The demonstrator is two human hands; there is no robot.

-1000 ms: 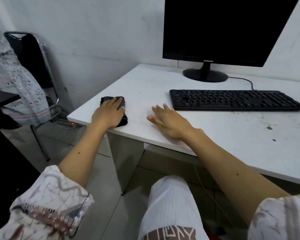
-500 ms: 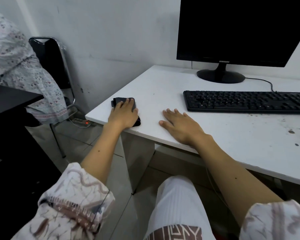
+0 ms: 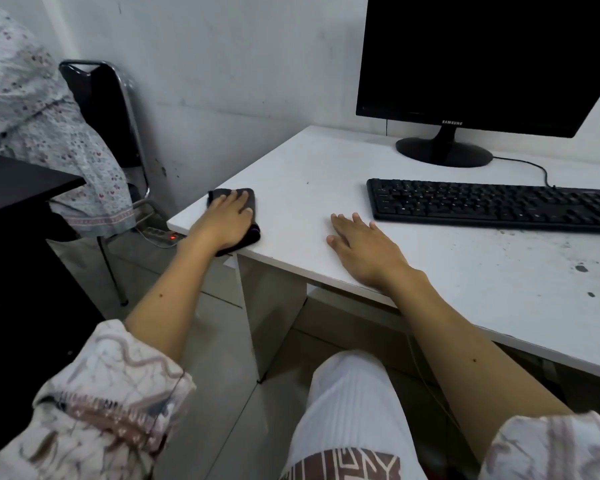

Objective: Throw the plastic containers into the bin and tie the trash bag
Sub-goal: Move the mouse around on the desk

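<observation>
At the desk's left front corner, the left hand lay flat on a dark cloth, fingers straight and pressing it to the surface. To the right of the cloth, the right hand rested palm down on the desk, fingers spread, holding nothing. A keyboard sat beyond that hand, a monitor behind it. Left of the desk stood a chair. Plastic containers, bin and trash bag were out of view.

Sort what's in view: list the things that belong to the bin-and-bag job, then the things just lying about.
For the job: no containers, bin or trash bag in view.

Lying about:
dark cloth under left hand
keyboard
monitor
chair
right hand flat on desk
</observation>
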